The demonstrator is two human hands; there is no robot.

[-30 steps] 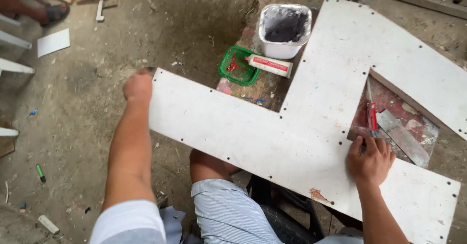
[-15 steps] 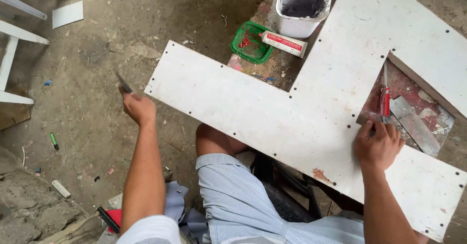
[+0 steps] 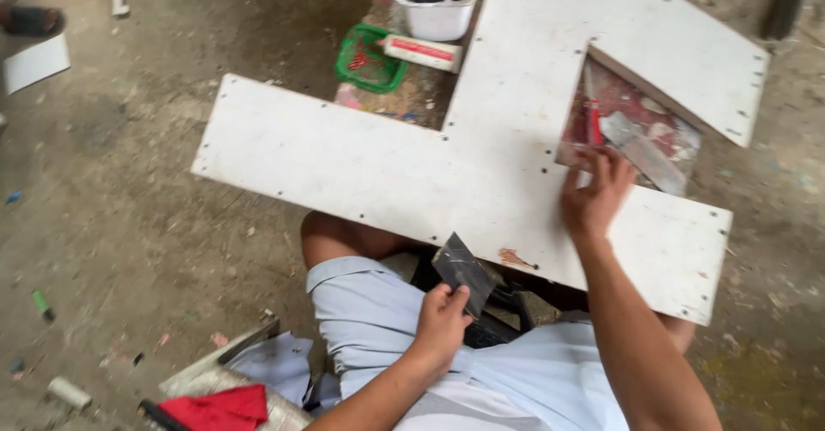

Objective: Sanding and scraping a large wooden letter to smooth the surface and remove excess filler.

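A large white cut-out board [image 3: 378, 165] with small holes along its edges lies over my lap. My left hand [image 3: 441, 324] is closed on a dark flat scraper blade [image 3: 462, 270], held just below the board's near edge, above my knee. My right hand [image 3: 595, 195] rests with spread fingers on the board at the rim of its square opening. Through that opening show a red-handled tool [image 3: 593, 122] and a metal putty knife [image 3: 640, 147] on a stained surface.
A white tub of dark paste [image 3: 436, 1], a green basket [image 3: 369, 60] and a white tube with a red label [image 3: 423, 50] sit beyond the board. Dusty concrete floor [image 3: 112, 225] with scraps lies to the left. A red cloth [image 3: 215, 407] is near my left leg.
My left hand left the board's far left end and came back to my lap holding the scraper. The view shifted right and closer. My right hand stayed at the opening.
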